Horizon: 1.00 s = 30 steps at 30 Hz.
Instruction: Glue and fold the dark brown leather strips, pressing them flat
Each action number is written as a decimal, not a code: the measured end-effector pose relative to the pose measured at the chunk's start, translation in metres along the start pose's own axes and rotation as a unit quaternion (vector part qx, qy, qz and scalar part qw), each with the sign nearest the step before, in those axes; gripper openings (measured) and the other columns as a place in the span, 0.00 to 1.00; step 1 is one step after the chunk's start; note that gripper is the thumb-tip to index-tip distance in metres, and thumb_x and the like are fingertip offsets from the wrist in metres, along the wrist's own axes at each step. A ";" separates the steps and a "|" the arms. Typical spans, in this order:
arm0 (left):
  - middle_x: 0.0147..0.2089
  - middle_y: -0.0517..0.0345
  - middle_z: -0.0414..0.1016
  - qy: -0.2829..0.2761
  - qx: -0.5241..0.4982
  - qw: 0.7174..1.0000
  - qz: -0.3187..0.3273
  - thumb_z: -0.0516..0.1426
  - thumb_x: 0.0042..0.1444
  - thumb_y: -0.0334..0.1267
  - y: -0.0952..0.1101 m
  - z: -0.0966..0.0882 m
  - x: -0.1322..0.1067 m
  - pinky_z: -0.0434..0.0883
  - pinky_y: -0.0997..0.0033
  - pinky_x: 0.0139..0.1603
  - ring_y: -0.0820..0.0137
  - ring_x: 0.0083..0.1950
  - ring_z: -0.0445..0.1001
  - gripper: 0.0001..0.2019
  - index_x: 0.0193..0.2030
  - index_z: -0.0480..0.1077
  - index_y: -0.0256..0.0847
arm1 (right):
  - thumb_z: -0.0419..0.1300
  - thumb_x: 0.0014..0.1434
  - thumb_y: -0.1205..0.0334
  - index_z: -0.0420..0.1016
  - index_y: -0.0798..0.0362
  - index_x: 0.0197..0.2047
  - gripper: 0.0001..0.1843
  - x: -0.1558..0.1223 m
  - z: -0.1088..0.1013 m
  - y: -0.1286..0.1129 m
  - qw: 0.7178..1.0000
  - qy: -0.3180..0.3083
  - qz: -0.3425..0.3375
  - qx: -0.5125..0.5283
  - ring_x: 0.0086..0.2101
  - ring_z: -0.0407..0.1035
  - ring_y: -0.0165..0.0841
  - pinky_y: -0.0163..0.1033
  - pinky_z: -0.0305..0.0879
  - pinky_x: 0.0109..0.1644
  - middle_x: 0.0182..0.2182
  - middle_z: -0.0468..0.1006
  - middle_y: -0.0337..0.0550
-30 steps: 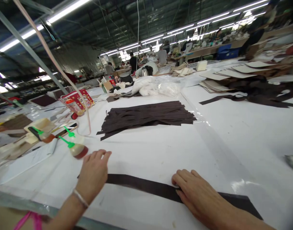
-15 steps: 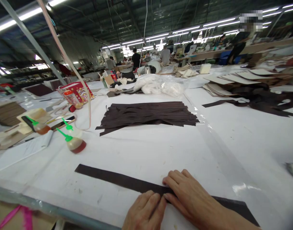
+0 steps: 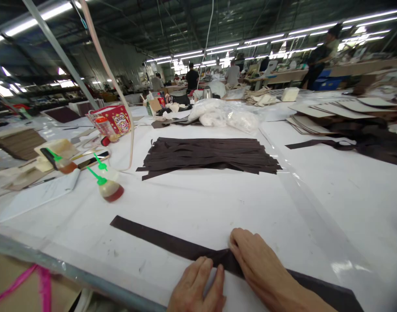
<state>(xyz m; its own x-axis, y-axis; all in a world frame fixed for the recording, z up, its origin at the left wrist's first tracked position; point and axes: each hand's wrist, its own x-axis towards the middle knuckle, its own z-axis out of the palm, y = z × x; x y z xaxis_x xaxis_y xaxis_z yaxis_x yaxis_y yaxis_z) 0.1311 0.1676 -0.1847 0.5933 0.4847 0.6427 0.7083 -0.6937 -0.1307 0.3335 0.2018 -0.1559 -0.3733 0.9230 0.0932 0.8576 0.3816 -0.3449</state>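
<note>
A long dark brown strip (image 3: pixel 159 236) lies slantwise on the white table near me, and it looks like leather or a similar sheet material. My right hand (image 3: pixel 260 260) is closed over its middle, fingertips curled at the far edge. The strip is puckered and slightly raised just left of those fingers. Beside it, my left hand (image 3: pixel 198 286) rests with fingers apart, fingertips at the strip's near edge. Part of the strip is hidden under the right hand and wrist; its wider end comes out at lower right.
A pile of similar brown strips (image 3: pixel 208 156) lies ahead. Squeeze bottles with green nozzles, one a bulb of reddish liquid (image 3: pixel 110 190), stand left near a paper sheet (image 3: pixel 39 195). Clear plastic bags (image 3: pixel 224 115) sit behind the pile. Stacked boards (image 3: pixel 335 110) are at right. People work farther back.
My hands have moved slightly apart, and the left fingers have spread from a closer pinch. The strip between them now bunches up more. The view has shifted a little.
</note>
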 end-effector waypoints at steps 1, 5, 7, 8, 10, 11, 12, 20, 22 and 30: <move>0.42 0.49 0.76 -0.001 0.002 1.000 0.000 0.49 0.62 0.34 0.000 0.000 0.000 0.77 0.72 0.44 0.66 0.44 0.77 0.14 0.50 0.72 0.38 | 0.42 0.68 0.68 0.62 0.52 0.36 0.11 0.001 -0.004 -0.001 0.999 -0.019 0.022 0.035 0.32 0.62 0.35 0.42 0.54 0.38 0.31 0.69 0.41; 0.40 0.50 0.78 0.002 0.004 1.000 0.007 0.46 0.63 0.34 0.000 -0.002 0.002 0.77 0.72 0.41 0.66 0.42 0.78 0.15 0.48 0.73 0.38 | 0.46 0.69 0.65 0.65 0.51 0.41 0.08 0.007 -0.020 -0.010 0.994 -0.071 -0.017 0.087 0.36 0.64 0.35 0.42 0.55 0.43 0.37 0.71 0.40; 0.39 0.49 0.78 0.004 0.002 1.000 0.013 0.45 0.65 0.36 -0.001 -0.001 0.003 0.78 0.72 0.40 0.66 0.41 0.79 0.16 0.47 0.73 0.36 | 0.53 0.64 0.67 0.66 0.51 0.41 0.03 0.012 -0.019 -0.016 0.994 -0.069 -0.064 0.055 0.38 0.64 0.37 0.44 0.54 0.44 0.39 0.71 0.42; 0.38 0.48 0.79 0.006 0.000 1.000 0.017 0.45 0.66 0.37 -0.002 -0.001 0.003 0.78 0.71 0.39 0.65 0.41 0.79 0.17 0.46 0.73 0.34 | 0.56 0.62 0.69 0.67 0.51 0.40 0.04 0.015 -0.017 -0.019 0.994 -0.067 -0.077 0.036 0.38 0.63 0.38 0.44 0.54 0.44 0.39 0.71 0.42; 0.38 0.47 0.79 0.012 -0.004 1.000 0.027 0.45 0.66 0.40 -0.003 0.001 0.002 0.78 0.71 0.40 0.65 0.40 0.79 0.18 0.45 0.73 0.31 | 0.55 0.61 0.71 0.68 0.52 0.37 0.05 0.022 -0.012 -0.023 0.994 -0.065 -0.081 0.013 0.38 0.63 0.39 0.45 0.53 0.44 0.37 0.71 0.43; 0.37 0.46 0.79 0.015 -0.005 0.999 0.033 0.45 0.66 0.40 -0.003 0.002 0.001 0.78 0.71 0.40 0.64 0.40 0.79 0.19 0.45 0.73 0.30 | 0.54 0.61 0.72 0.67 0.52 0.36 0.06 0.025 -0.010 -0.024 0.995 -0.066 -0.074 0.013 0.38 0.62 0.39 0.46 0.53 0.44 0.36 0.71 0.42; 0.37 0.46 0.78 0.016 -0.005 0.999 0.035 0.46 0.66 0.40 -0.004 0.002 0.001 0.77 0.71 0.40 0.64 0.41 0.79 0.18 0.45 0.73 0.30 | 0.53 0.62 0.72 0.67 0.53 0.36 0.06 0.027 -0.010 -0.023 0.995 -0.070 -0.061 0.021 0.38 0.62 0.39 0.46 0.53 0.44 0.36 0.71 0.42; 0.43 0.47 0.76 -0.005 0.007 1.000 0.015 0.46 0.65 0.40 -0.002 0.003 -0.004 0.76 0.72 0.44 0.66 0.44 0.76 0.17 0.49 0.72 0.35 | 0.57 0.62 0.68 0.68 0.50 0.42 0.05 0.023 -0.027 -0.023 0.987 -0.107 -0.085 0.090 0.41 0.62 0.37 0.45 0.52 0.46 0.40 0.71 0.39; 0.44 0.47 0.75 0.000 0.001 1.000 0.012 0.47 0.65 0.41 -0.002 0.003 -0.006 0.75 0.72 0.45 0.66 0.45 0.75 0.17 0.49 0.72 0.35 | 0.57 0.59 0.71 0.68 0.51 0.41 0.08 0.024 -0.026 -0.024 0.988 -0.106 -0.096 0.055 0.41 0.62 0.38 0.45 0.52 0.46 0.40 0.71 0.40; 0.47 0.48 0.75 -0.009 0.004 1.000 0.015 0.47 0.63 0.37 -0.003 0.003 -0.008 0.75 0.71 0.47 0.66 0.48 0.74 0.16 0.52 0.71 0.38 | 0.52 0.61 0.73 0.67 0.52 0.34 0.07 0.032 -0.008 -0.025 0.989 -0.082 -0.114 -0.036 0.36 0.62 0.38 0.44 0.52 0.41 0.34 0.71 0.41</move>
<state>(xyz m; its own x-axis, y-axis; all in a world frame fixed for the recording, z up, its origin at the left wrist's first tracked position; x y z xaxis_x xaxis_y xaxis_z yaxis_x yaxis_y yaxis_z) 0.1256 0.1677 -0.1917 0.6219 0.4731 0.6240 0.6928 -0.7039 -0.1568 0.3025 0.2220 -0.1370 -0.6072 0.7945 0.0070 0.7652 0.5871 -0.2640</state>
